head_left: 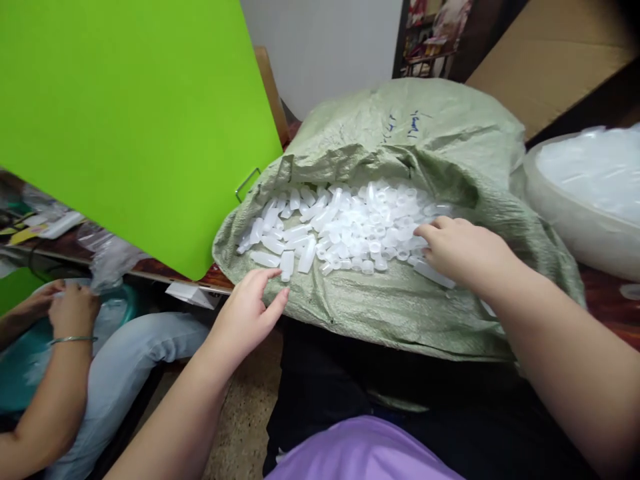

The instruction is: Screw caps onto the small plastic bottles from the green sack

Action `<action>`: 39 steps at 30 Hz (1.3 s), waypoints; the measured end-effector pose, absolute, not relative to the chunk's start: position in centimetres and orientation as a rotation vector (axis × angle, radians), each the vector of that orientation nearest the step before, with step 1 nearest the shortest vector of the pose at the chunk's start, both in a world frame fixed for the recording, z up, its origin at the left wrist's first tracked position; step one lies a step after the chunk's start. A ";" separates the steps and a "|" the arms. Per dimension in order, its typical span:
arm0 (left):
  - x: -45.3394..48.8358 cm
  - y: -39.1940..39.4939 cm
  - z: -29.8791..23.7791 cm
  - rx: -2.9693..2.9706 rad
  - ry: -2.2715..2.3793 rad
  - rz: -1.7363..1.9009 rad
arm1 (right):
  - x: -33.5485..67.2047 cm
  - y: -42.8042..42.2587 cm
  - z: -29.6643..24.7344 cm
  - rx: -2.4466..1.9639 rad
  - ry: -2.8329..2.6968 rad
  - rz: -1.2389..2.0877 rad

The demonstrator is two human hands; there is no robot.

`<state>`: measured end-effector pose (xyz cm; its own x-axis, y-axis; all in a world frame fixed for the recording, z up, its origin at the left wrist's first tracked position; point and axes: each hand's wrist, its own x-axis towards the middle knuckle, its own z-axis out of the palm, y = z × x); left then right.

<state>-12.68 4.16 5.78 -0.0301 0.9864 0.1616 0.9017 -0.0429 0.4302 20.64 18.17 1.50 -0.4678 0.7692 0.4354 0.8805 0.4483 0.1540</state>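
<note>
An open pale-green woven sack (380,313) lies in front of me, its mouth facing me. Inside is a heap of small translucent white plastic bottles (350,223), some lying sideways, others showing their round necks. My left hand (250,307) is at the sack's near left lip, thumb and index finger apart, beside one small bottle (287,263). On the right side of the heap, my right hand (463,253) reaches in with loosely bent fingers among the bottles. Its far fingers are partly hidden, and no bottle shows in its grip.
A large bright-green board (135,120) stands at the left. At the right edge, a whitish tub (565,200) is filled with translucent pieces, below a cardboard box (550,60). Another person's hands (75,310) work over a teal basin (20,373) at lower left.
</note>
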 end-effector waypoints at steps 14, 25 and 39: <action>-16.9 12.1 6.4 1.810 2.282 0.050 | 20.8 16.5 2.6 -1.546 -2.251 -0.190; -12.6 12.6 5.6 1.571 2.475 -0.269 | 17.0 8.3 -2.5 -1.213 -2.172 0.399; -15.5 10.1 5.0 2.760 1.921 -0.343 | 17.6 8.6 -2.4 -1.186 -2.086 0.612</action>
